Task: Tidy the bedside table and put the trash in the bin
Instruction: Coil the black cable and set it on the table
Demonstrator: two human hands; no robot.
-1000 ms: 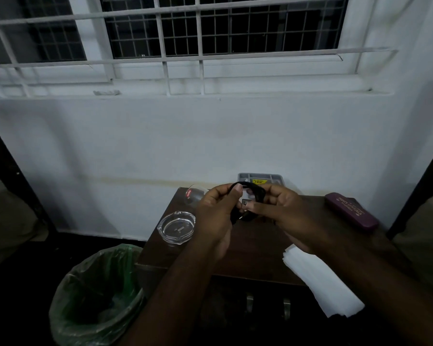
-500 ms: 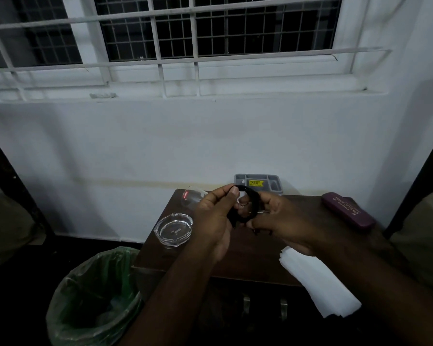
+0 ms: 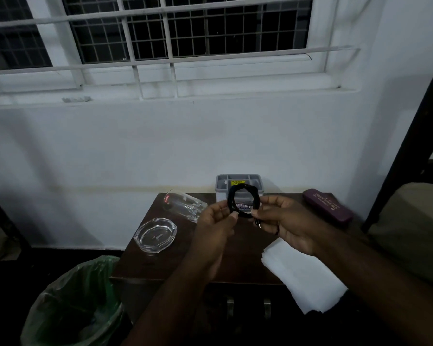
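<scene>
Evidently both hands are busy with one thing — a black cable point(image 3: 243, 202) wound into a small coil and held up above the bedside table point(image 3: 175, 265). The left hand point(image 3: 216, 227) pinches the coil's left side between thumb and fingers, while the right hand point(image 3: 289, 222) pinches its right side, and a loose plug end hangs down just by the right fingers; holding it from both sides likely keeps the loops from springing apart while that last end is tucked in. Behind the coil a grey organiser box point(image 3: 238, 182) stands against the wall, a plausible home for the cable, though that is a guess. On the table's left a clear glass tumbler point(image 3: 185, 203) lies on its side, with a glass ashtray point(image 3: 155, 234) nearer the front edge. A purple spectacle case point(image 3: 328, 206) sits at the far right, well apart from the hands, and white sheets of paper point(image 3: 303, 275) overhang the front right corner — perhaps the trash meant for the green-lined bin point(image 3: 68, 303) on the floor just left of the table.
</scene>
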